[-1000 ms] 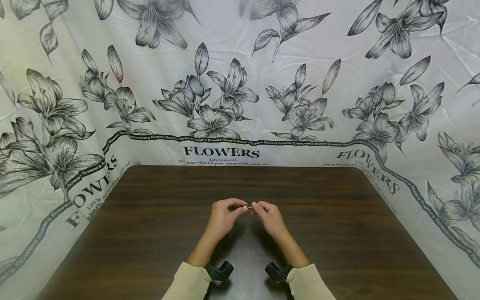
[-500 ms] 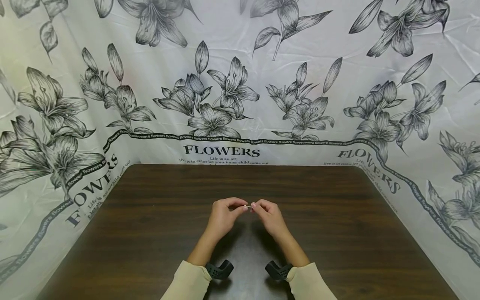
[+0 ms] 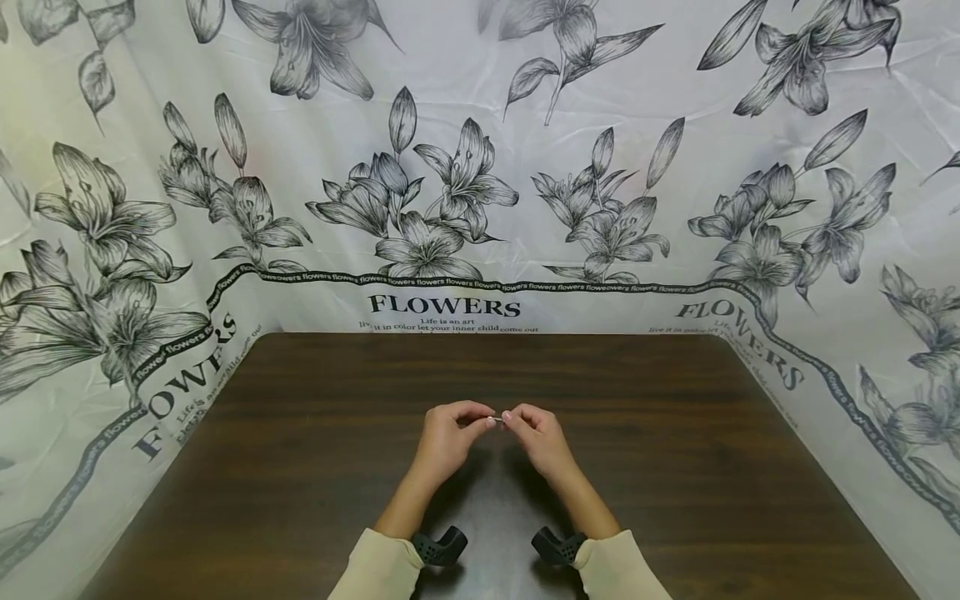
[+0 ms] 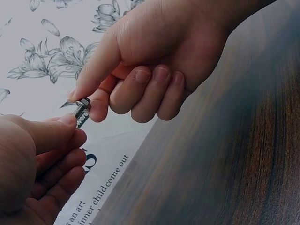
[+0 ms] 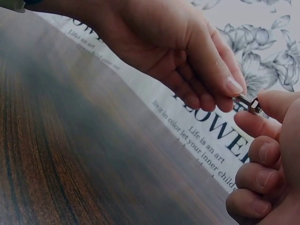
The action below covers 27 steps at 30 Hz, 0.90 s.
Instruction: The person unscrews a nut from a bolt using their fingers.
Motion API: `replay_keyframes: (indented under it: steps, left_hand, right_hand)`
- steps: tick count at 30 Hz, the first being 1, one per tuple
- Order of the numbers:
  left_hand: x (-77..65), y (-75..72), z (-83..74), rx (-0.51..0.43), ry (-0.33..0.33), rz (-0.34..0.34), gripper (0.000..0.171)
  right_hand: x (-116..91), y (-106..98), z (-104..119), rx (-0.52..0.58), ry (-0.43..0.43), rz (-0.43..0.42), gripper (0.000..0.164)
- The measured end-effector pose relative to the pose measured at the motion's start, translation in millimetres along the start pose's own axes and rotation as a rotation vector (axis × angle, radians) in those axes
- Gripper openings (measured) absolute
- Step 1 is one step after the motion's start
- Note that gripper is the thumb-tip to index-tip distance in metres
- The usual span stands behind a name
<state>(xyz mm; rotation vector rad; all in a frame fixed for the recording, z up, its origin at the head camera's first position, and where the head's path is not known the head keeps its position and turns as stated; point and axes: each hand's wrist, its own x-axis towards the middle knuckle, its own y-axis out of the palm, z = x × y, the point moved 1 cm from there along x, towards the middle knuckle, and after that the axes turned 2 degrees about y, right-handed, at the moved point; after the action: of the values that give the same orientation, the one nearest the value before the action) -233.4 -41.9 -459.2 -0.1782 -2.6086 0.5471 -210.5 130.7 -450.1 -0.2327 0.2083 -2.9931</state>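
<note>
Both hands meet over the table in the head view with a small metal bolt [image 3: 497, 419] between their fingertips. The left hand [image 3: 446, 442] pinches the shank between thumb and forefinger. At the other end, the thumb and forefinger of the right hand [image 3: 543, 442] pinch a hexagonal piece [image 5: 255, 106]. Whether that is a nut or the bolt's head I cannot tell. Threads show on the shank [image 4: 79, 111] in the left wrist view. The right hand's other fingers are curled towards the palm. Fingertips cover part of both ends.
The dark wood-grain table [image 3: 300, 483] lies beneath the hands. A white cloth [image 3: 600, 308] with printed flowers and lettering hangs behind the table and along its sides. Black wrist mounts [image 3: 441, 546] sit at the cuffs of light sleeves [image 3: 382, 562].
Both hands stay in almost the same place, pinching the bolt. The bolt and fingertips shift only very slightly; the whole head view sits a few pixels lower.
</note>
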Motion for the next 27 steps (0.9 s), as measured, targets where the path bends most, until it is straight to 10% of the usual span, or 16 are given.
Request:
replay_keyframes:
  steps: [27]
  left_hand:
    - [2.0, -3.2, -4.0, 0.010, 0.008, -0.014, 0.007]
  right_hand:
    - [1, 0, 7, 0.014, -0.069, 0.024, 0.019]
